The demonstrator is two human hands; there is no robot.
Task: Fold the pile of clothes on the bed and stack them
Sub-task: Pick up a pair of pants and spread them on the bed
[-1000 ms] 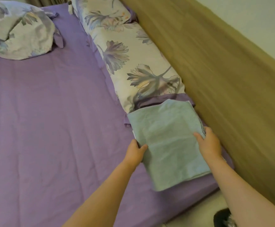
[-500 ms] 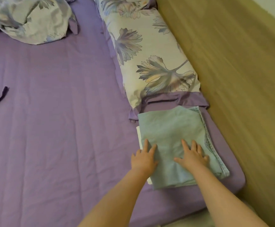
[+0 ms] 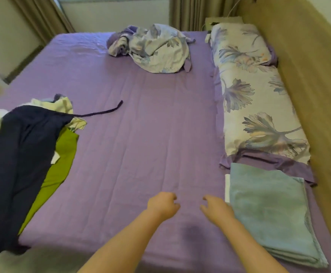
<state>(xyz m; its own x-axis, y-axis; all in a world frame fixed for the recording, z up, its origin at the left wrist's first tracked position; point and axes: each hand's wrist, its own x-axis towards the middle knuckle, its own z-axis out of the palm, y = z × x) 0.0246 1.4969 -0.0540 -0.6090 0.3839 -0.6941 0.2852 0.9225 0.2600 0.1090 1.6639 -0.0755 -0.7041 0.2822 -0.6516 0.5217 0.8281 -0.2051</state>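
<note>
I am looking down at the purple bed (image 3: 141, 134), which is taking up nearly the whole view, and I am placing everything else against it. Along the bed's right side a long floral pillow (image 3: 255, 107) is lying against the wooden headboard (image 3: 308, 95). At the bed's far end a crumpled floral cover (image 3: 156, 48) is sitting in a heap. On the bed's left edge the unfolded pile (image 3: 22, 154) is waiting: a dark navy garment (image 3: 12, 164) is draping over a green piece (image 3: 60, 164) and some white cloth, with a dark strap trailing toward the bed's middle. At the bed's near right corner the folded blue cloth (image 3: 269, 209) is lying flat on top of a white folded item whose edge is just showing.

My left hand (image 3: 163, 205) is hovering over the bed's near middle, fingers loosely curled and holding nothing. My right hand (image 3: 216, 209) is beside it, just next to the blue cloth, fingers relaxed and likewise empty.

I am judging the next reach as going toward the pile. The navy garment is hanging partly over the bed's edge, so a careless tug could be dragging the whole heap onto the floor. A sleeve or forearm brushing the stack could also be skewing it.
</note>
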